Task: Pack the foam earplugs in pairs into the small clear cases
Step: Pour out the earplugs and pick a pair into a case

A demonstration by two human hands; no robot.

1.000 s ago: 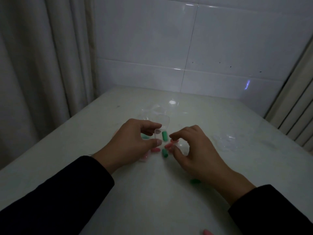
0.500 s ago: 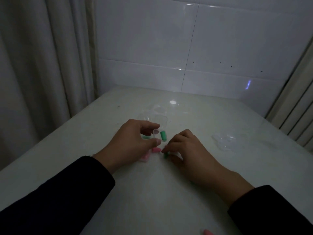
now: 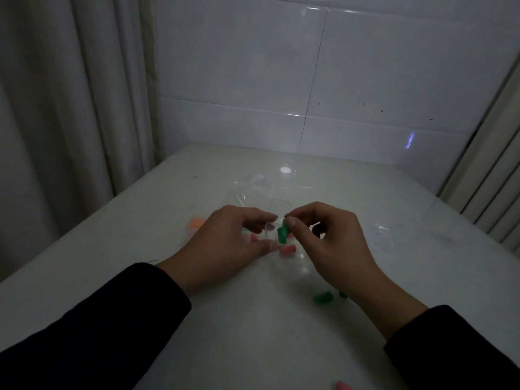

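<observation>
table [image 3: 230, 327], tiled wall [image 3: 365, 80], grey curtain [image 3: 70, 94]

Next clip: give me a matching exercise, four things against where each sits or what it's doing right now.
Things:
1. right hand
2. left hand
3. orange earplug
4. loose green earplug

States:
A. lies on the table beside the right wrist
B. pinches a green earplug at its fingertips
C. lies on the table left of the left hand
D. holds a small clear case

Pairs: 1-B, 2-D, 3-C, 4-A
</observation>
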